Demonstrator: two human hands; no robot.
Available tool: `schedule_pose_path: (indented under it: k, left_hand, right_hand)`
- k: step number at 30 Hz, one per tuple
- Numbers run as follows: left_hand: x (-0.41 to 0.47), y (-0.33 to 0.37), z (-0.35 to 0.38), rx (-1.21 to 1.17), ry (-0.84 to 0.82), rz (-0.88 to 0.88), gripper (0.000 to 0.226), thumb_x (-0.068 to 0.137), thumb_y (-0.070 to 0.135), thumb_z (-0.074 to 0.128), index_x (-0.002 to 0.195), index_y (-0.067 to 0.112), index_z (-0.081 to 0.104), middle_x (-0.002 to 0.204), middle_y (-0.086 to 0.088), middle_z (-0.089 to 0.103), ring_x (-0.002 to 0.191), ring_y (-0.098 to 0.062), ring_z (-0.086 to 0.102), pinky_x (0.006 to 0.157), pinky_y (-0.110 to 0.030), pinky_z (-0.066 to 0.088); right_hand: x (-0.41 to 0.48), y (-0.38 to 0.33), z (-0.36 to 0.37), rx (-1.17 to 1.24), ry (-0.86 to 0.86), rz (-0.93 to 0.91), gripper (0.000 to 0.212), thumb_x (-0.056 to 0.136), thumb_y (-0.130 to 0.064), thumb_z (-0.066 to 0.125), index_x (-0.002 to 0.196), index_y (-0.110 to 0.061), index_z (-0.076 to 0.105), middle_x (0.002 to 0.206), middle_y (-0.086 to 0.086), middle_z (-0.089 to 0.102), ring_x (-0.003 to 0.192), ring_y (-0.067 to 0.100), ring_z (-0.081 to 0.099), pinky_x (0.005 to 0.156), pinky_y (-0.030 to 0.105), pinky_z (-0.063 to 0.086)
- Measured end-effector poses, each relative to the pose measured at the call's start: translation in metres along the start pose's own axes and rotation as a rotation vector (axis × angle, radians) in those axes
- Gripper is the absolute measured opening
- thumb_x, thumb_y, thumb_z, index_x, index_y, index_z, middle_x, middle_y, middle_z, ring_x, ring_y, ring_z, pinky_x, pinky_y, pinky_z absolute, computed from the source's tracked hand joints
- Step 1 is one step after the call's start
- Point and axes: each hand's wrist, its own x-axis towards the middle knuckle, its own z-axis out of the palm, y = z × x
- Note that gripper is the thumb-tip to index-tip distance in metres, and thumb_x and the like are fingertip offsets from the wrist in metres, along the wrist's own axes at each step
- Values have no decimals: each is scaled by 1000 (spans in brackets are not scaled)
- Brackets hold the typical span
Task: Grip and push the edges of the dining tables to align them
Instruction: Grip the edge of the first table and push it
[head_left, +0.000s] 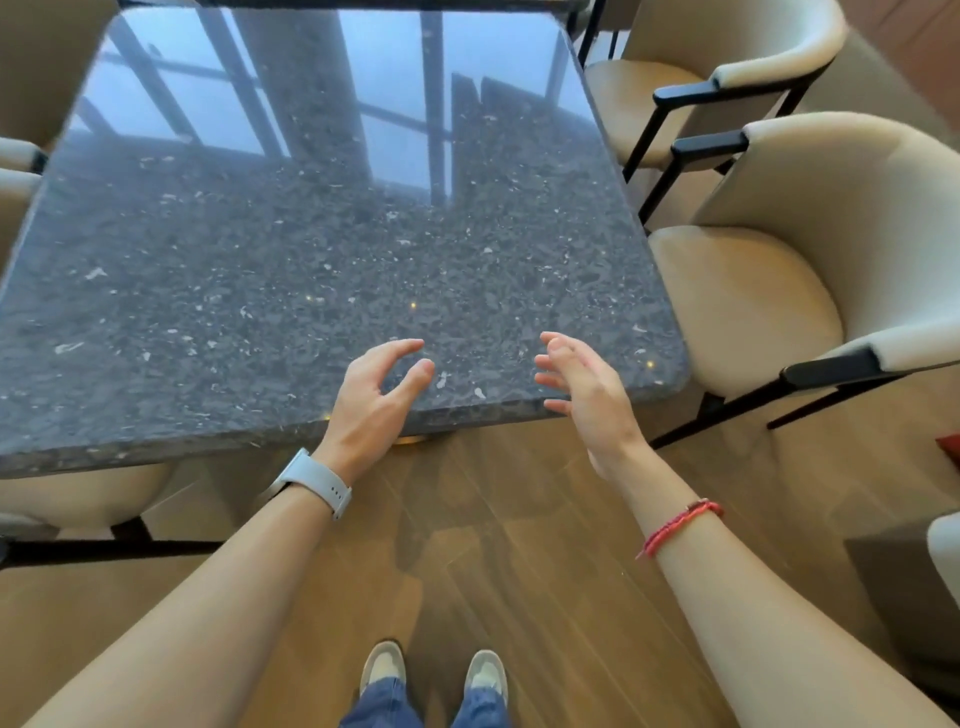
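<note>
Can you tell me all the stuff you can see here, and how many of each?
table: one, dark grey speckled stone, shiny, fills the middle and left.
chairs: two clear ones, cream with black frames, right of the table; parts of more at the left and right edges.
floor: brown wood planks, under everything.
watch: one, white band, on the left wrist.
bracelet: one, red, on the right wrist.
shoes: two, pale, at the bottom.
jeans: blue, above the shoes.
left hand: open, over the table's near edge, holding nothing.
right hand: open, over the same edge, holding nothing.
</note>
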Motion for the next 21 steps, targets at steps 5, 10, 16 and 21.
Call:
schedule_pose_path:
  k: [5,10,16,21]
  left_hand:
    - [17,-13,13,227,90,49,72,84,70,46,138,26,63,156,-2,48,150,-19,32,125,-38,21]
    - [29,-52,31,720,103,42,84,83,79,28,153,35,46,171,-7,23,159,-34,12,128,-53,2]
    - [34,-69,45,950,227,100,76,90,74,34,153,34,46,167,-10,33,154,-40,26,125,-59,16]
    - [35,-74,47,960,287,131,73,89,71,40,150,33,51,164,-10,38,152,-40,30,124,-58,19]
  right_hand:
    - [31,20,-3,-414,26,-176,45,97,-52,54,137,-32,59,143,-5,57,138,11,44,118,39,34]
    - [63,47,9,-911,42,-316,65,90,-64,43,148,-36,47,166,13,20,154,28,13,122,49,11]
    - [90,84,18,-1185,119,-414,75,90,-70,28,155,-33,37,166,22,16,155,35,12,123,57,7]
    - [94,96,22,-1209,221,-483,69,92,-66,36,150,-31,47,161,24,29,151,37,25,120,59,16]
